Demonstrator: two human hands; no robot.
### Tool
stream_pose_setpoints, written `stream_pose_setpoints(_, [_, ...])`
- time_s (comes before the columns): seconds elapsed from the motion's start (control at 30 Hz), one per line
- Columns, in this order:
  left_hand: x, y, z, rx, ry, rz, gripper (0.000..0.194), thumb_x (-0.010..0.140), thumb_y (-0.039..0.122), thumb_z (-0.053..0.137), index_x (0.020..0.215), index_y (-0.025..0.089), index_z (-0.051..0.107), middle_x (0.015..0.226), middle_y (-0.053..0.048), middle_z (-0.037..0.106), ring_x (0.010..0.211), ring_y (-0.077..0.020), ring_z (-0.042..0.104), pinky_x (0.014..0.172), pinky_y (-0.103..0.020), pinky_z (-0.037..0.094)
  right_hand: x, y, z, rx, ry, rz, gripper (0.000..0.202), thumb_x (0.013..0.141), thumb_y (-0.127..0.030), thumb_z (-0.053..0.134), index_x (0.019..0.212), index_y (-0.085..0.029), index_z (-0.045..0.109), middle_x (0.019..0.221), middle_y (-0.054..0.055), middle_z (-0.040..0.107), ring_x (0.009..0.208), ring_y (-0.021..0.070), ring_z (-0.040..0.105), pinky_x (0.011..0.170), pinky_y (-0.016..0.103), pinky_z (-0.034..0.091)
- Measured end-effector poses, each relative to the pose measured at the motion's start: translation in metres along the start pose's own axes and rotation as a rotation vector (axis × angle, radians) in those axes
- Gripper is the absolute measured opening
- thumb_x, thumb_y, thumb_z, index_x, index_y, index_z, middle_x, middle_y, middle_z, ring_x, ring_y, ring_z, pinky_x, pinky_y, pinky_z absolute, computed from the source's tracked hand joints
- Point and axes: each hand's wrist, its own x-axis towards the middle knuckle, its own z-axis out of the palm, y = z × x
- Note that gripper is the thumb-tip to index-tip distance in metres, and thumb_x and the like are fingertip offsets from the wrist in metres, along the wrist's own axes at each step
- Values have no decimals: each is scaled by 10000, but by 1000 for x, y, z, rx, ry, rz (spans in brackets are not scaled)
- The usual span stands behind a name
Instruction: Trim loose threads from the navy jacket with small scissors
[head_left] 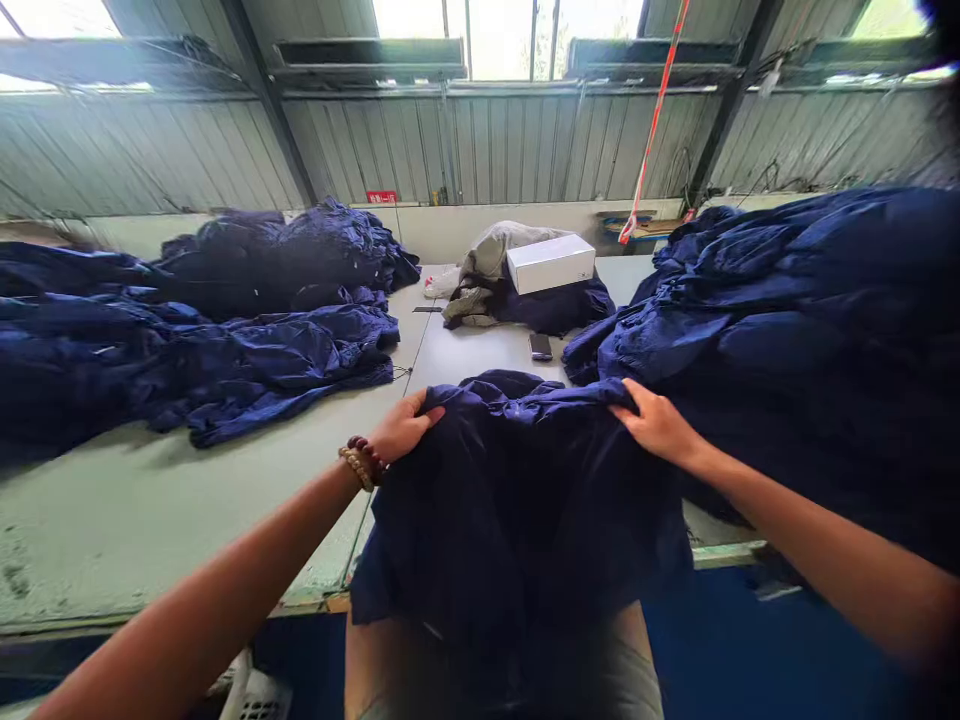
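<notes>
A dark navy garment [517, 500] hangs between my hands, spread wide along its gathered upper edge. Its lower part drapes over the table's front edge and down over my lap. Gripping the left end of that edge is my left hand [405, 425], thumb on top, with beaded bracelets on the wrist. My right hand [656, 420] pinches the opposite end. Which kind of garment it is, I cannot tell for certain. Just beyond it lies a small dark phone-like object [540, 347] on the table.
Heaped navy garments [285, 340] cover the table's left side, and a taller navy pile [787, 320] rises on the right. At the back, a white box [551, 264] rests on grey and dark cloth. A red-and-white strip [656, 120] hangs above the pale table [247, 520].
</notes>
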Motion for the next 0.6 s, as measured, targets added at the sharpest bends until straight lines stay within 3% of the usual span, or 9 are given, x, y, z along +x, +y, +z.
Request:
stream_pose_setpoints(0.13, [-2,42,7,-74,41,124,444,831,558,794,1092,202,746,1097,-66,798,1012,-296,738,974,-470,607,-1,5,-61,-3,148,-35,404,942,-516,620,1225,-236,688,1211,144,785,1078,374,754,983,501,577])
stream_pose_setpoints(0.23, [7,74,20,-112,79,238,402,843,537,801,1057,205,726,1067,-54,789,974,-266,731,953,-438,609,-3,0,-102,12,205,-39,379,935,-546,639,1156,-243,694,1104,114,783,902,320,724,918,490,576])
stream_pose_setpoints(0.3, [18,94,33,-122,86,313,378,839,509,807,1043,204,718,1046,-48,782,966,-253,722,944,-418,605,-4,-5,-123,49,246,-52,334,914,-525,659,1095,-246,696,1063,94,775,885,299,702,918,475,567])
stream_pose_setpoints(0.4, [37,119,58,-149,55,395,353,842,481,795,1051,207,719,1036,-40,770,953,-237,708,916,-393,599,-5,-11,-143,116,306,-72,278,881,-476,681,1035,-246,694,1037,75,769,955,297,698,957,464,553])
stream_pose_setpoints(0.6, [68,155,110,-141,15,463,279,826,451,781,921,198,711,957,-32,740,862,-199,661,799,-338,564,2,-8,-162,242,354,10,302,824,-445,750,1034,-230,720,1074,66,789,1019,294,696,1037,501,540])
